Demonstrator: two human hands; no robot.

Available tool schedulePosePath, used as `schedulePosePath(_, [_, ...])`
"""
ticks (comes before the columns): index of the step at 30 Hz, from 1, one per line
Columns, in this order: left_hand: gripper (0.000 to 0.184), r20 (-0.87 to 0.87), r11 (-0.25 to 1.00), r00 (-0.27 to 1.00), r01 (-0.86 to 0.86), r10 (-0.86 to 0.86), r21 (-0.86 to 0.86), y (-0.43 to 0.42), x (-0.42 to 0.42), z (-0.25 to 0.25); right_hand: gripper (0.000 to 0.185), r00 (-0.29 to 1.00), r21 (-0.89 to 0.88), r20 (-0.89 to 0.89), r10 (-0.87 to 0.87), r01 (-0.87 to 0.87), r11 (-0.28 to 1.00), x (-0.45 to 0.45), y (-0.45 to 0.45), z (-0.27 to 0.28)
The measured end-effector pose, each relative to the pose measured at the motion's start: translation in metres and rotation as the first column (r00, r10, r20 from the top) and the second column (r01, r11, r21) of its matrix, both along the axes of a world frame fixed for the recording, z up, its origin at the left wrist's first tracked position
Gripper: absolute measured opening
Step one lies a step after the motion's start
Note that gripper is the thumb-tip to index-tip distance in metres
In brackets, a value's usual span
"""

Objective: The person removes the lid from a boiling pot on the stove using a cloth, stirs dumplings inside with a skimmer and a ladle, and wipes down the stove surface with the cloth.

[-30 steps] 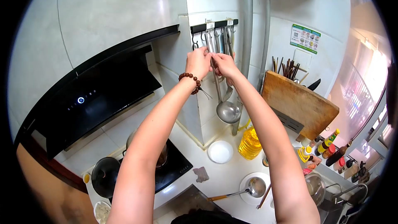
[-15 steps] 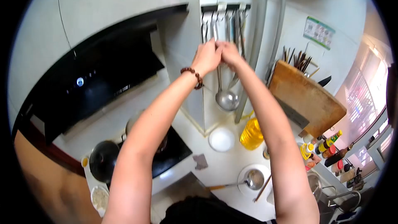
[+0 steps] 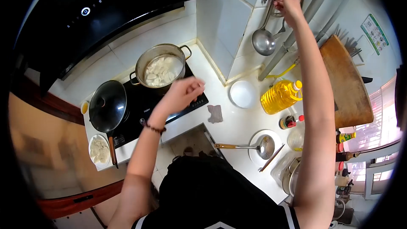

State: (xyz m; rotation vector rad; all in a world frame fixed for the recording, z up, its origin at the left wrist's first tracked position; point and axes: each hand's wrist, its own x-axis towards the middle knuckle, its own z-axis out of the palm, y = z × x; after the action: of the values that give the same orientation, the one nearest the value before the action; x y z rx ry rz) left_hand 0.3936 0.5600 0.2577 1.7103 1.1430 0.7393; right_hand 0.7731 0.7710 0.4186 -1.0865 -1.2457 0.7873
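My left hand (image 3: 185,94), a beaded bracelet on its wrist, is over the front of the black cooktop (image 3: 171,116), fingers curled in, nothing visible in them. Just behind it stands a two-handled pot (image 3: 140,61) with pale dumplings (image 3: 161,71) in liquid. High on the right, my right hand (image 3: 289,7) is closed among the hanging utensils, beside the handle of a metal ladle (image 3: 263,42). Whatever its fingers grip is hidden. A fork-like utensil (image 3: 281,29) hangs just below that hand.
A lidded wok (image 3: 108,106) and a plate of dumplings (image 3: 99,149) are at left. On the counter are a white bowl (image 3: 242,94), an oil bottle (image 3: 280,97), a grey cloth (image 3: 215,113) and a wooden-handled ladle (image 3: 266,147) on a plate. A cutting board (image 3: 349,85) leans at right.
My hands were together at the hanging utensils. My left hand has come down to the cooktop; my right stays up at the rack. The view has tilted down and left, showing the pot.
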Motion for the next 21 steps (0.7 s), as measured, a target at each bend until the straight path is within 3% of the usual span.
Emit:
schedulePosePath(2, [0.020, 0.002, 0.994, 0.994, -0.106, 0.106, -0.017, -0.017, -0.025, -0.074, 0.047, 1.000, 0.007, -0.018, 0.011, -0.011, 1.000, 0.006, -0.007, -0.007])
schedulePosePath(5, [0.021, -0.035, 0.934, 0.961, -0.277, 0.276, -0.225, -0.059, -0.054, -0.178, 0.039, 0.962, 0.235, 0.105, -0.253, 0.223, 0.946, -0.006, -0.063, -0.037])
schedulePosePath(7, [0.023, -0.034, 0.893, 0.943, -0.326, 0.332, -0.310, -0.094, -0.066, -0.225, 0.030, 0.914, 0.385, 0.236, -0.329, 0.223, 0.896, -0.017, -0.116, -0.107])
schedulePosePath(8, [0.024, -0.029, 0.856, 0.922, -0.369, 0.385, -0.361, -0.104, -0.070, -0.246, 0.024, 0.888, 0.372, 0.297, -0.351, 0.231, 0.899, -0.058, -0.152, -0.140])
schedulePosePath(10, [0.024, -0.028, 0.859, 0.922, -0.370, 0.386, -0.355, -0.128, -0.070, -0.293, 0.022, 0.991, -0.077, 0.125, -0.053, 0.063, 0.995, -0.091, -0.186, -0.300])
schedulePosePath(11, [0.025, -0.026, 0.875, 0.928, -0.361, 0.373, -0.324, -0.135, -0.072, -0.306, 0.038, 0.798, -0.377, 0.579, 0.167, 0.081, 0.923, -0.115, -0.207, -0.341])
schedulePosePath(12, [0.025, -0.039, 0.866, 0.924, -0.371, 0.381, -0.336, -0.138, -0.073, -0.306, 0.054, 0.817, -0.448, 0.519, 0.252, 0.008, 0.894, -0.144, -0.220, -0.387])
schedulePosePath(13, [0.025, -0.033, 0.859, 0.936, -0.335, 0.350, -0.387, -0.141, -0.072, -0.299, 0.060, 0.633, -0.337, 0.739, 0.232, 0.048, 0.940, -0.158, -0.231, -0.433])
schedulePosePath(14, [0.025, -0.024, 0.848, 0.947, -0.296, 0.319, -0.439, -0.144, -0.072, -0.294, 0.068, 0.629, -0.321, 0.743, 0.229, 0.034, 0.947, -0.169, -0.237, -0.464])
schedulePosePath(16, [0.024, -0.025, 0.838, 0.948, -0.292, 0.317, -0.461, -0.145, -0.080, -0.300, 0.067, 0.449, -0.267, 0.873, 0.190, 0.112, 0.957, -0.184, -0.239, -0.511])
schedulePosePath(21, [0.021, -0.024, 0.764, 0.916, -0.349, 0.401, -0.542, -0.157, -0.112, -0.325, 0.056, 0.443, -0.178, 0.892, 0.091, 0.158, 0.971, -0.249, -0.244, -0.576])
